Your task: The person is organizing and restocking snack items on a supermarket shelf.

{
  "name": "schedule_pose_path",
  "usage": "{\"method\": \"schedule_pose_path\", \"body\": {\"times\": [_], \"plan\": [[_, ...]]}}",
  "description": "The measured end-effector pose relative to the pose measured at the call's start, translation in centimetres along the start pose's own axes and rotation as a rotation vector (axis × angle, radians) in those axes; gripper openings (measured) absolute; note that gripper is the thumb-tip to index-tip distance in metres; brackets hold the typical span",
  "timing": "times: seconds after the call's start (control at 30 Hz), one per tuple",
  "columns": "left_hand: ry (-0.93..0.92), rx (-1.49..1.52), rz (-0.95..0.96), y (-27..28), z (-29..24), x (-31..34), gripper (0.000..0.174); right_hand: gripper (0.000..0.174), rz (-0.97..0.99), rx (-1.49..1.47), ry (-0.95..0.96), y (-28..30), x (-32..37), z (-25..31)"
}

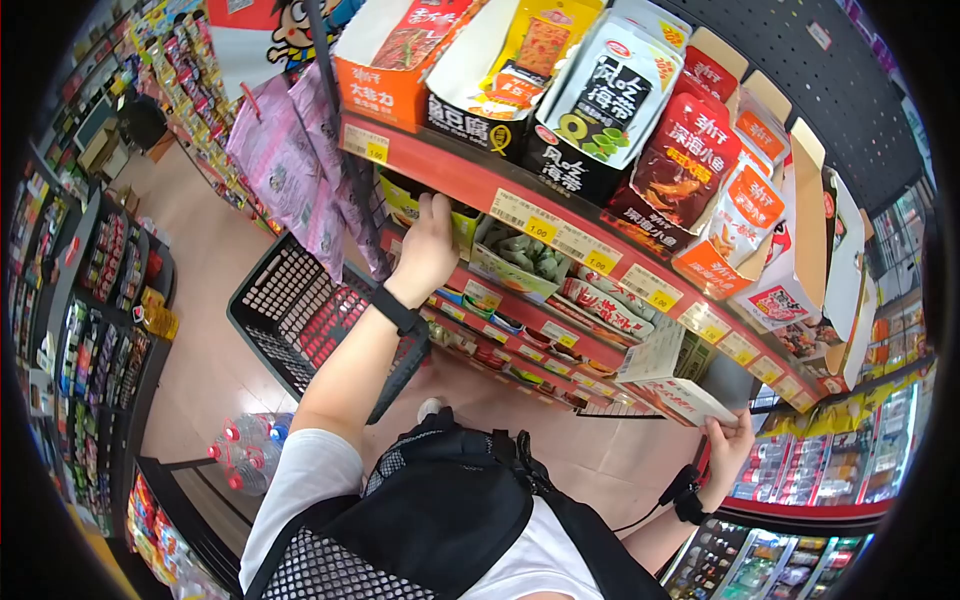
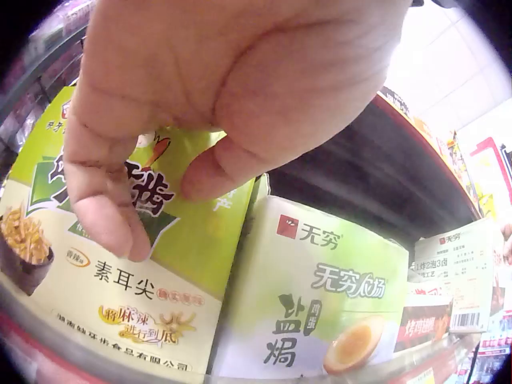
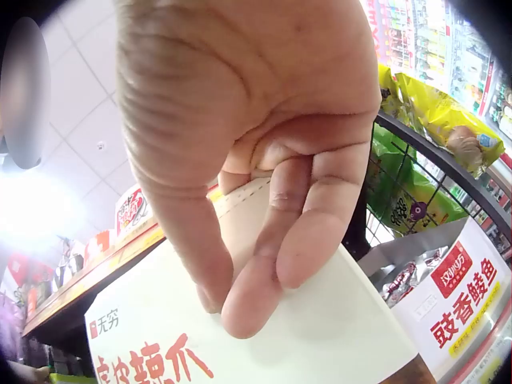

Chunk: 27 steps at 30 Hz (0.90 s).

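My left hand (image 1: 428, 250) is at a green box (image 2: 180, 264) on the second shelf. In the left wrist view its slightly bent fingers and thumb (image 2: 204, 180) lie apart over the box's front. A pale green box with an egg picture (image 2: 316, 296) stands beside it. At the shelf's other end my right hand (image 1: 728, 450) holds the near edge of a white box (image 1: 685, 393). The right wrist view shows its thumb and fingers (image 3: 256, 292) bent against the white box (image 3: 312, 336) at its top edge; part of the grip is hidden.
Above the hands, a red-edged shelf (image 1: 600, 262) carries open snack boxes. A dark shopping basket (image 1: 300, 330) is below the left forearm. Purple bags (image 1: 285, 150) hang at the left, and bottles (image 1: 250, 450) stand on the floor. Another box (image 3: 472, 296) is beside the white one.
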<state>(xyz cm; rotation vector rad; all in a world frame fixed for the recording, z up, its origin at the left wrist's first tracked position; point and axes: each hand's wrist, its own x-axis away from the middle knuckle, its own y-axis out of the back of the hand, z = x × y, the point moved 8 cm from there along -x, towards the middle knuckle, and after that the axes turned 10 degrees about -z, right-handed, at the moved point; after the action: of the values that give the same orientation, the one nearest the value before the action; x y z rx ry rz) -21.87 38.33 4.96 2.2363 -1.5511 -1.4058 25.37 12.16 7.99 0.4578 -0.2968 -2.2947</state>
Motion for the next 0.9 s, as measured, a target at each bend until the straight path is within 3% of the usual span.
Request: {"method": "schedule_pose_path", "body": {"times": [0.43,0.47,0.5,0.67,0.77,0.83,0.9], "plan": [[-0.032,0.063,0.155,1.5,2.9,-1.7,0.038,0.019,0.005,0.098,0.053,0.4,0.2,-0.2],[0.055,0.046,0.180,2.1,2.9,-2.3,0.034,0.019,0.015,0.109,0.055,0.4,0.2,-0.2],[0.290,0.145,0.277,2.3,3.5,-2.4,0.034,0.019,0.025,0.120,0.057,0.3,0.1,-0.2],[-0.040,0.036,0.124,5.6,-1.8,-2.5,0.028,0.019,0.037,0.141,0.068,0.3,-0.1,0.0],[-0.052,0.001,0.164,7.8,-5.6,-0.3,0.025,0.018,0.060,0.113,0.069,0.2,-0.2,0.0],[0.107,-0.004,0.182,9.5,-6.0,1.6,0.025,0.017,0.080,0.087,0.071,0.2,-0.4,0.1],[0.119,-0.037,0.177,11.3,-6.1,3.9,0.023,0.016,0.107,0.066,0.066,0.3,-0.5,0.2]]}}
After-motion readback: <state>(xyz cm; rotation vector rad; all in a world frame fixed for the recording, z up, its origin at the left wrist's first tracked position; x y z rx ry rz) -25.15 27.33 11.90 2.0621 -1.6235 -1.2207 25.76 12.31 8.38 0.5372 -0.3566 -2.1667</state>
